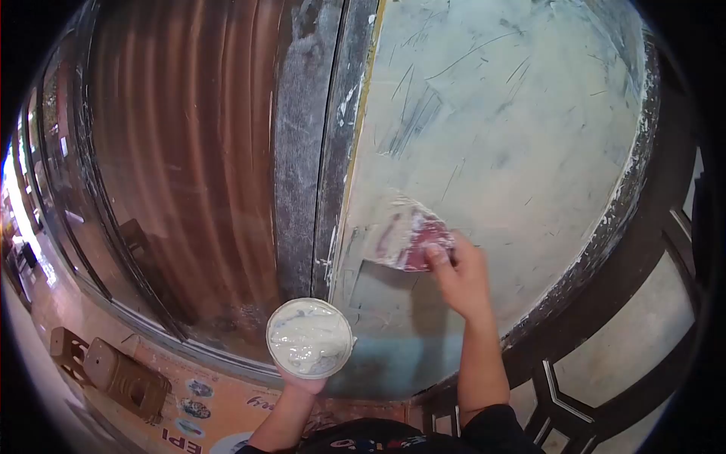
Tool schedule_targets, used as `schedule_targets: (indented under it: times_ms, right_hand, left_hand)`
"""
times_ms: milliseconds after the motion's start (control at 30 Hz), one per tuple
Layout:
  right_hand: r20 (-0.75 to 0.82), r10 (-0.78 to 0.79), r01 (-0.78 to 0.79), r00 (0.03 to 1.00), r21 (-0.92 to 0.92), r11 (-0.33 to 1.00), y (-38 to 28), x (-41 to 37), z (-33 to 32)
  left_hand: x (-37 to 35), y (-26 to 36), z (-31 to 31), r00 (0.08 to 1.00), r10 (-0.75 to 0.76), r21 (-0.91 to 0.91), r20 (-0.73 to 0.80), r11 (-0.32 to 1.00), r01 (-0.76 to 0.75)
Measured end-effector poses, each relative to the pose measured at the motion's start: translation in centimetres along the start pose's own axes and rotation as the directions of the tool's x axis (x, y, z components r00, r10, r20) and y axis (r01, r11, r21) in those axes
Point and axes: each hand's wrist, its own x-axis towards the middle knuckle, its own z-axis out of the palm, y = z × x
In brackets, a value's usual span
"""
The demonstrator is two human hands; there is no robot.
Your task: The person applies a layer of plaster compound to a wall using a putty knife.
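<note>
Head view: right hand (461,276) pinches red flat scraper (412,234), left hand (302,386) cups round creamy putty tub (308,338)

A reddish tiled floor (47,299) is seen below, well to the left of the left hand (302,384). Two brown stools are set on it, the larger stool (127,376) just beside the smaller stool (68,349). Just left of and beneath the left hand, an orange printed sheet (219,405) with red letters and round blue emblems is laid flat. Right of the right hand (463,278), pale floor is glimpsed through a dark grille (560,393).
</note>
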Motion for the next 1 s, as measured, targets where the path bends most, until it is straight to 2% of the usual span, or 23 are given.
schedule_targets:
  times_ms: [100, 133, 167, 200, 233, 300, 333, 367, 433, 500, 567, 600, 633, 700, 767, 833, 867, 900, 933, 967, 1000]
  right_hand:
    - [0.113, 0.027, 0.010, 0.993, -0.310, 0.951, 0.8, 0.0, 3.5]
    - [0.109, 0.034, 0.001, 0.993, -0.307, 0.952, 1.5, -0.3, 3.4]
    - [0.009, 0.026, -0.022, 1.000, -0.300, 0.954, 2.4, -0.9, 2.8]
    - [-0.090, 0.013, -0.039, 0.996, -0.291, 0.956, 2.9, -1.3, 2.2]
    - [-0.094, 0.007, -0.034, 0.996, -0.290, 0.956, 2.6, -1.9, 1.5]
    - [-0.038, 0.150, -0.153, 0.988, -0.087, 0.984, 1.6, -3.4, 0.1]
    - [0.019, 0.106, -0.105, 0.994, -0.054, 0.993, 1.7, -3.7, 0.6]
    - [0.020, 0.111, -0.109, 0.994, -0.055, 0.992, 1.6, -3.7, 1.6]
    - [0.120, 0.050, -0.023, 0.991, -0.211, 0.977, 1.3, -3.3, 4.1]
    - [0.126, 0.056, -0.023, 0.990, -0.250, 0.968, 2.9, -3.0, 5.3]
    - [-0.083, 0.058, -0.082, 0.995, -0.313, 0.946, 4.2, -3.3, 4.5]
    - [-0.068, 0.097, -0.115, 0.993, -0.362, 0.925, 4.8, -3.7, 3.0]
    - [-0.065, 0.093, -0.110, 0.994, -0.362, 0.926, 4.9, -4.1, 1.7]
    - [0.043, 0.126, -0.113, 0.991, -0.234, 0.966, 3.8, -5.0, -0.1]
    - [0.048, 0.082, -0.070, 0.995, -0.207, 0.976, 3.1, -5.0, 1.3]
    - [0.103, -0.041, 0.062, 0.994, -0.216, 0.974, 2.1, -4.1, 3.5]
    - [0.102, -0.034, 0.056, 0.994, -0.219, 0.974, 2.5, -3.6, 4.3]
    - [0.077, -0.006, 0.029, 0.997, -0.299, 0.954, 3.4, -3.1, 5.3]
    - [0.048, 0.022, -0.002, 0.999, -0.375, 0.927, 3.9, -3.1, 5.8]
    - [0.043, 0.026, -0.008, 0.999, -0.373, 0.928, 4.2, -3.5, 5.1]
    - [0.014, 0.068, -0.059, 0.998, -0.340, 0.939, 4.9, -4.1, 3.6]
  left_hand:
    - [-0.3, -0.1, -0.5, 0.997, -0.001, -0.006, -0.075, 1.000, 0.000]
    - [-0.5, -0.1, -0.5, 0.998, -0.045, -0.107, -0.046, 0.993, 0.040]
    - [-0.5, -0.1, -0.6, 0.996, -0.088, -0.205, -0.011, 0.975, 0.084]
    - [-0.5, -0.2, -1.1, 0.997, -0.011, 0.055, -0.078, 0.998, 0.015]
    - [-0.6, 0.1, -1.3, 0.997, -0.010, 0.057, -0.071, 0.998, 0.014]
    - [-1.0, 0.3, -0.5, 0.996, -0.087, -0.157, -0.035, 0.984, 0.081]
    - [-1.1, 0.3, -1.0, 0.997, -0.064, -0.083, -0.046, 0.995, 0.060]
    - [-1.1, 0.2, -1.4, 0.996, -0.066, -0.084, -0.051, 0.995, 0.062]
    - [-1.2, -0.1, -2.0, 0.993, -0.110, -0.193, -0.043, 0.976, 0.100]
    - [-1.2, -0.4, -1.8, 0.991, -0.128, -0.209, -0.043, 0.971, 0.117]
    - [-1.5, -0.6, -2.0, 0.993, -0.074, 0.015, -0.095, 0.997, 0.075]
    - [-1.7, -0.5, -1.4, 0.993, -0.084, 0.003, -0.080, 0.996, 0.085]
    - [-1.7, -0.4, -1.4, 0.994, -0.081, 0.001, -0.078, 0.997, 0.081]
    - [-2.0, -0.4, -1.6, 0.990, -0.098, -0.070, -0.100, 0.993, 0.091]
    - [-1.8, -0.6, -2.0, 0.988, -0.113, -0.100, -0.106, 0.990, 0.103]
    - [-2.0, -0.9, -2.1, 0.983, -0.141, -0.130, -0.118, 0.984, 0.125]
    - [-1.8, -1.2, -1.9, 0.984, -0.134, -0.041, -0.113, 0.991, 0.131]
    - [-1.8, -1.5, -1.7, 0.986, -0.128, 0.049, -0.109, 0.990, 0.133]
    - [-1.8, -1.6, -1.3, 0.981, -0.139, -0.035, -0.132, 0.990, 0.136]
    - [-2.0, -1.5, -1.3, 0.980, -0.144, -0.031, -0.134, 0.990, 0.141]
    - [-2.0, -1.4, -1.3, 0.978, -0.165, -0.101, -0.128, 0.983, 0.152]
